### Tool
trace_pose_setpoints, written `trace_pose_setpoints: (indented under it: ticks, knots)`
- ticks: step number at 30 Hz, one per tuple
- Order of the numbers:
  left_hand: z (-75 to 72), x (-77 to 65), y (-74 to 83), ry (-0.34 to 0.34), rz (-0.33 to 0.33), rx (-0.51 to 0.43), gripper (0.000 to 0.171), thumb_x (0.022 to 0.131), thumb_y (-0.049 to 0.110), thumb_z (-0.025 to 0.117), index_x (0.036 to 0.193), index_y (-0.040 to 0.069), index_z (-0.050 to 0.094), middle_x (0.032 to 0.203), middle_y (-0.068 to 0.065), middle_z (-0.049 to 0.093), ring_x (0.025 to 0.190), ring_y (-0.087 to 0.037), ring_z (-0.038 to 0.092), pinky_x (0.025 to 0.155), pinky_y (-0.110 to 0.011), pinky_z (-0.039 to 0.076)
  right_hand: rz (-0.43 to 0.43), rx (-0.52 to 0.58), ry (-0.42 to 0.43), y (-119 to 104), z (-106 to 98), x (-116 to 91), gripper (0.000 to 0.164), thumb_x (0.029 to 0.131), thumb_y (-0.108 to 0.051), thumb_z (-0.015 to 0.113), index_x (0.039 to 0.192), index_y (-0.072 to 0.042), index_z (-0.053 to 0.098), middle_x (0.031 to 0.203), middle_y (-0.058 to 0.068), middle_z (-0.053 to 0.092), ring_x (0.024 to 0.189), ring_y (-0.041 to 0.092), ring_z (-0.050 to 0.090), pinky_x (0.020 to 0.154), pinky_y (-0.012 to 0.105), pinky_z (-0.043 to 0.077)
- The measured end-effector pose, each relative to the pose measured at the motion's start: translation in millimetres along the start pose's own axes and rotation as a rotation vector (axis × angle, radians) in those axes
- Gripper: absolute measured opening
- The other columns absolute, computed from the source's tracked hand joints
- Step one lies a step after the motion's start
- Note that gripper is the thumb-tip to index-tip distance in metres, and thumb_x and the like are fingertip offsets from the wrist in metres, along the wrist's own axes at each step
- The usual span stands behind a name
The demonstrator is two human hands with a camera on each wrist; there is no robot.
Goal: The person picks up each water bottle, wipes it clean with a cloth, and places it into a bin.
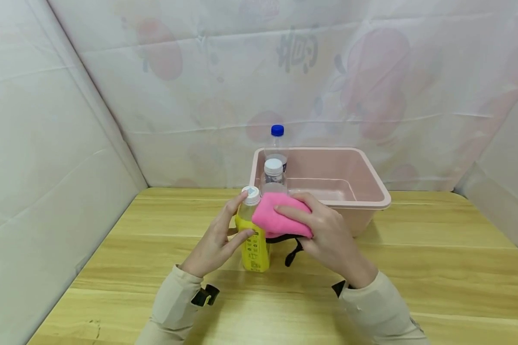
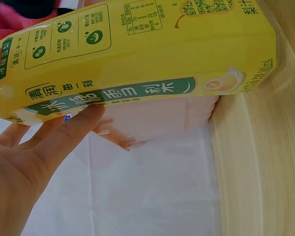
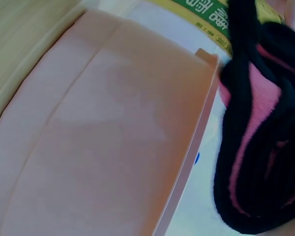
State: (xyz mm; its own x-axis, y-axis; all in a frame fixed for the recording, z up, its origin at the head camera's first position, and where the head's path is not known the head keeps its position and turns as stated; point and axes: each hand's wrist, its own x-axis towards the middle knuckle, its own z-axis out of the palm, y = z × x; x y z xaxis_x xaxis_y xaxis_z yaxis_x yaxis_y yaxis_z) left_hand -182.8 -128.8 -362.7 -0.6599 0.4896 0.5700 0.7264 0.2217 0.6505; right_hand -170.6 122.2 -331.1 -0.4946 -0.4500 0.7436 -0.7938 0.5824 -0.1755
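Observation:
A bottle with a yellow label (image 1: 255,251) and a white cap is upright in the middle of the table. My left hand (image 1: 217,244) holds it from the left, with the thumb on the label and a finger up by the cap. Green panels and printed characters show on the label (image 2: 137,54) in the left wrist view. My right hand (image 1: 328,235) grips a folded pink cloth (image 1: 280,215) against the bottle's upper right side. Black edging (image 3: 231,162) runs round the cloth's folds in the right wrist view, and a black strap end hangs below it.
Behind the hands stands a pale pink plastic basin (image 1: 364,206). Two clear bottles rise at its left side, one with a white cap (image 1: 273,166), the other with a blue cap (image 1: 277,130). A printed white curtain (image 1: 224,96) closes off the back of the wooden table (image 1: 155,230).

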Motion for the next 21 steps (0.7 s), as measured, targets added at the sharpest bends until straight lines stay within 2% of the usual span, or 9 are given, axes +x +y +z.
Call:
trace_pose_setpoints:
  ticks: [3,8,11,15,18,21]
  knots:
    - [-0.3,0.6,0.6,0.001,-0.004,0.007,0.073,0.097,-0.005,0.062,0.156,0.009,0.022,0.16,-0.025,0.026,0.141,-0.048,0.035,0.085,-0.053,0.059,0.043,-0.023,-0.113,1.4,-1.8,-2.3,0.062,0.064,0.019,0.056,0.113,-0.013,0.077,0.112,0.009,0.065,0.081,0.025,0.063,0.062,0.04,0.057]
    - [-0.4,1.3,1.0,-0.001,-0.01,0.011,0.073,0.097,-0.004,0.062,0.156,0.01,0.022,0.159,-0.025,0.027,0.142,-0.048,0.034,0.086,-0.053,0.059,0.083,-0.075,-0.34,4.3,5.2,-7.4,0.055,0.062,0.015,0.064,0.108,-0.014,0.075,0.107,0.006,0.064,0.073,0.021,0.059,0.058,0.034,0.054]
    - [-0.1,1.0,0.2,0.001,-0.005,0.014,0.073,0.097,-0.004,0.062,0.156,0.01,0.022,0.159,-0.025,0.028,0.142,-0.048,0.034,0.086,-0.052,0.059,0.095,-0.124,-0.512,4.6,16.1,-12.1,0.048,0.063,0.013,0.069,0.103,-0.013,0.076,0.098,0.007,0.062,0.07,0.021,0.058,0.056,0.034,0.056]
    - [0.2,0.2,-1.6,0.003,0.003,0.016,0.073,0.097,-0.005,0.062,0.156,0.01,0.023,0.158,-0.024,0.029,0.142,-0.048,0.034,0.087,-0.052,0.058,0.14,-0.16,-0.732,1.7,27.7,-17.5,0.036,0.07,0.01,0.072,0.098,-0.012,0.076,0.096,0.009,0.062,0.071,0.025,0.059,0.06,0.04,0.057]
    - [-0.2,0.4,-1.0,0.003,-0.001,0.019,0.074,0.096,-0.004,0.063,0.157,0.01,0.022,0.158,-0.024,0.029,0.142,-0.047,0.034,0.087,-0.053,0.058,0.18,-0.161,-0.807,-0.6,31.1,-18.7,0.035,0.072,0.01,0.072,0.097,-0.014,0.077,0.096,0.007,0.062,0.072,0.025,0.059,0.062,0.041,0.055]
    - [-0.6,0.3,-0.5,0.003,-0.004,0.019,0.074,0.096,-0.004,0.063,0.157,0.01,0.022,0.158,-0.024,0.029,0.142,-0.047,0.034,0.087,-0.053,0.058,0.2,-0.152,-0.812,-0.7,31.0,-18.3,0.037,0.072,0.012,0.071,0.094,-0.017,0.076,0.09,0.003,0.059,0.069,0.022,0.056,0.059,0.039,0.051]
